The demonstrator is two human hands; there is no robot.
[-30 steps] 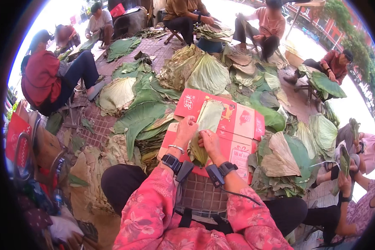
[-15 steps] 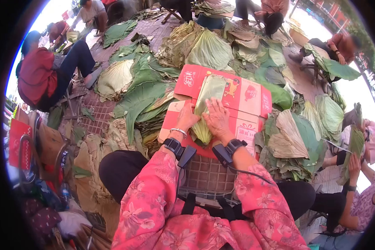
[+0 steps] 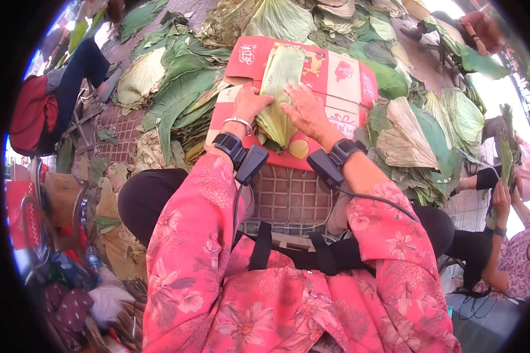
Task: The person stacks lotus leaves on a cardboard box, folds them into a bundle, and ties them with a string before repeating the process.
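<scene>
A folded pale green lotus leaf (image 3: 282,69) lies lengthwise on a flattened red cardboard box (image 3: 241,63). My left hand (image 3: 251,107) is closed at the leaf's left edge, its thumb over the leaf and the fingers curled. On the opposite edge rests my right hand (image 3: 306,113), its fingers spread and the thumb touching the leaf. The leaf's gathered, yellowish end points toward me, between my wrists.
Stacks of lotus leaves surround the box, one at left (image 3: 188,97) and another at right (image 3: 406,138). A person at right (image 3: 503,206) holds up a leaf. A seated person (image 3: 47,109) is at left, near a chair (image 3: 62,206).
My right hand has shifted from the leaf's middle to its right edge, fingers more spread. My left hand stays at the left edge. The view has tilted down toward my lap.
</scene>
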